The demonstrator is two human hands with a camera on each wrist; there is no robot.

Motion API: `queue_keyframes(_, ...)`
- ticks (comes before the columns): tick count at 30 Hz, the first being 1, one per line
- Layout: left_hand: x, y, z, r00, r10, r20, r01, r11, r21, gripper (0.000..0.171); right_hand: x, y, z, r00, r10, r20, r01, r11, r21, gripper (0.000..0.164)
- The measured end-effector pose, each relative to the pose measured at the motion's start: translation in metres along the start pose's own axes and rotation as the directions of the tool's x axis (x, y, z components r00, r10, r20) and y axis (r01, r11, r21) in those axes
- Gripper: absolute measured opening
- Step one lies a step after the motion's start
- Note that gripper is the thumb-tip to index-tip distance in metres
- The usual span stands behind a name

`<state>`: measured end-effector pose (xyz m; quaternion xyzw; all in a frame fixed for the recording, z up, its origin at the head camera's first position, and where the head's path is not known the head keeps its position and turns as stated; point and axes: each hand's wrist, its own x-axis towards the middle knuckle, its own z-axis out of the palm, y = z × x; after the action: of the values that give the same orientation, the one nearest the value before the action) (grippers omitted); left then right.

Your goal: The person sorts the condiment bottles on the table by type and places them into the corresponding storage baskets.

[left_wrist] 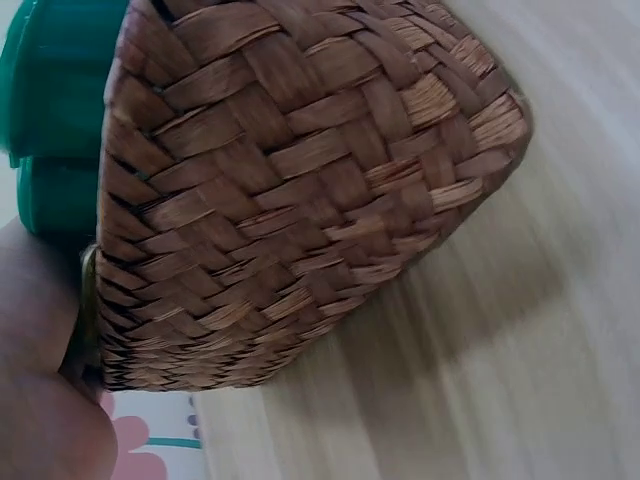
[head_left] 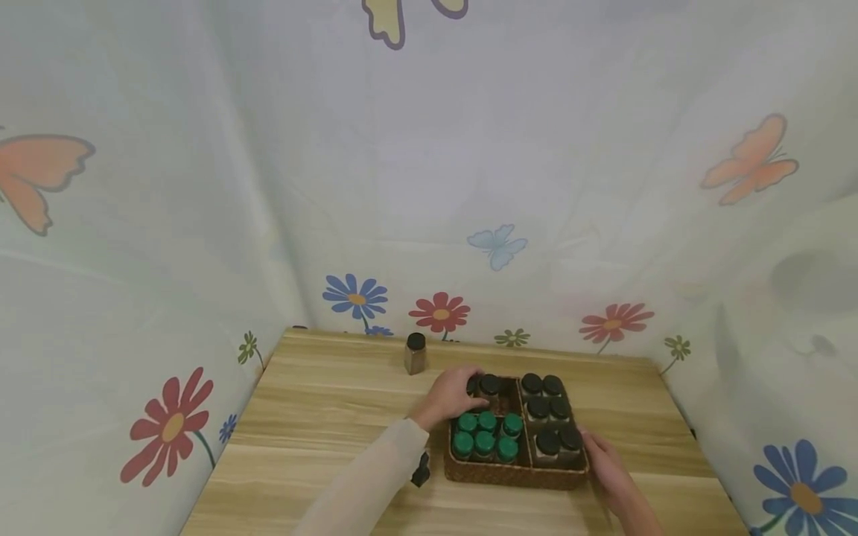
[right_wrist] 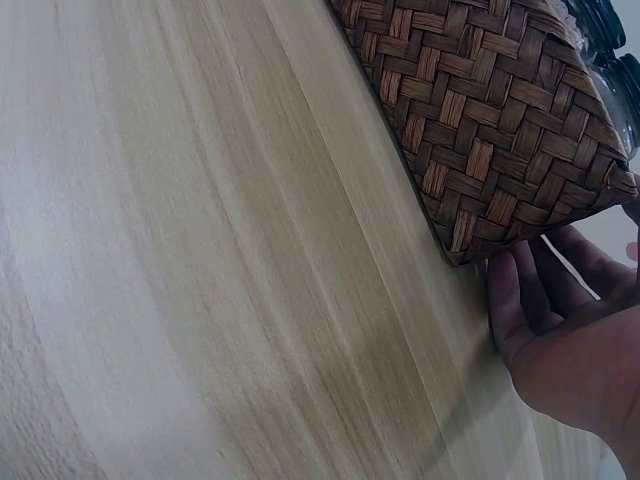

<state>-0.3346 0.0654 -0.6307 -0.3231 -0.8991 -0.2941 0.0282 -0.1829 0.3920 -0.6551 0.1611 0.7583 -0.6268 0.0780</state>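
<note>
A brown woven basket (head_left: pixel 512 475) with dividers stands on the table, filled with several green-lidded jars (head_left: pixel 484 442) at its front left and black-lidded jars (head_left: pixel 538 408) along its right side. My left hand (head_left: pixel 450 394) reaches over its left rim into the back left compartment, fingers and thumb around a black-lidded jar that they mostly hide. Another black-lidded jar (head_left: pixel 490 385) stands just right of it. At the basket's right end, my right hand (right_wrist: pixel 575 340) holds the wall near the front corner, with its fingers along the outside and its thumb by the rim.
A lone black-lidded jar (head_left: pixel 415 356) with brown contents stands at the back of the wooden table (head_left: pixel 322 402), left of the basket. A small black object (head_left: pixel 421 470) shows beside the left sleeve. Flower-and-butterfly curtains (head_left: pixel 496 149) enclose the table at the back and both sides.
</note>
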Motion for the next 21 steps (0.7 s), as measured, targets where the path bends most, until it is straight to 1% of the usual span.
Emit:
queue_keyframes(4, 0.0014, 0.0001, -0.001, 1.0, 0.01, 0.012, -0.01, 1.0, 0.028, 0.056, 0.0001, 0.0003, 0.0001, 1.0, -0.003, -0.005, 0.003, 1.0, 0.002, 0.089)
queue_keyframes(12, 0.0028, 0.0019, -0.0024, 0.999, -0.019, 0.035, 0.017, 0.998, 0.062, 0.057, 0.0001, 0.0029, 0.0002, 1.0, -0.017, -0.003, 0.017, 1.0, 0.011, 0.093)
queue_keyframes(15, 0.0028, 0.0019, -0.0027, 0.999, -0.022, 0.037, 0.02, 0.998, 0.057, 0.056, 0.0001, 0.0033, 0.0003, 1.0, -0.008, -0.002, 0.009, 1.0, 0.017, 0.094)
queue_keyframes(21, 0.0032, 0.0006, -0.002, 0.999, -0.027, 0.04, 0.026, 0.999, 0.032, 0.057, 0.0005, 0.0038, 0.0003, 1.0, -0.002, -0.002, 0.002, 1.0, 0.014, 0.09)
